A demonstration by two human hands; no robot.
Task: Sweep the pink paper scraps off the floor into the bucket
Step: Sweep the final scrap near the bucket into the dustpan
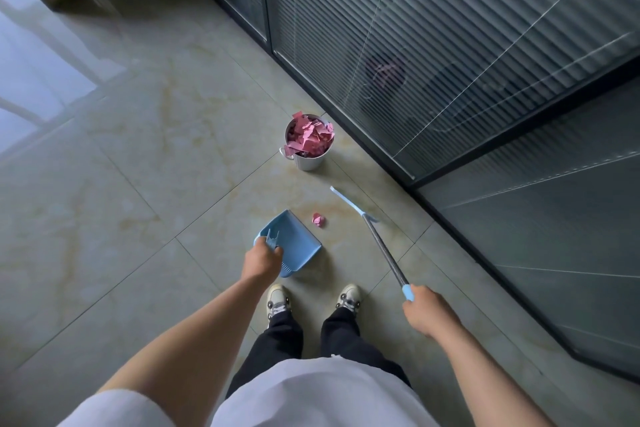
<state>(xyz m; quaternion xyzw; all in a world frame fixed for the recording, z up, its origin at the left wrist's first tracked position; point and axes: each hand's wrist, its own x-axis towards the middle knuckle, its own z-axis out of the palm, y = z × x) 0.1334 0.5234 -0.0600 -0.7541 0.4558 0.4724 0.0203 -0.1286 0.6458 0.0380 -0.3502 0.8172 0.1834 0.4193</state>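
Head view looks down on a tiled floor [145, 156] where a person stands with both arms out. The left hand [260, 259] has its grip closed round the upright handle of a blue dustpan [291, 243], fingers curled over it. The pan sits just ahead of that grip, its open mouth facing away from the person and toward the right. The right hand [428, 311] grips the light blue end of a broom [377, 239], whose grey shaft runs forward and to the left from the grip down to a pale blue head near the floor.

One crumpled pink paper scrap [319, 219] lies on the floor between the two grips, just beyond the dustpan's mouth edge and left of the broom head, apart from both. Farther ahead of both grips stands a metal bucket [309, 159], heaped with pink scraps [311, 137] that rise above its rim; one strip hangs over the near left rim.

To the right of the broom grip, a dark-framed glass wall [450, 45] with ribbed panels runs diagonally, its base edge close beside the bucket and near the broom head. Left of the dustpan grip the floor spreads wide. Two pale shoes [348, 298] stand just behind the pan.
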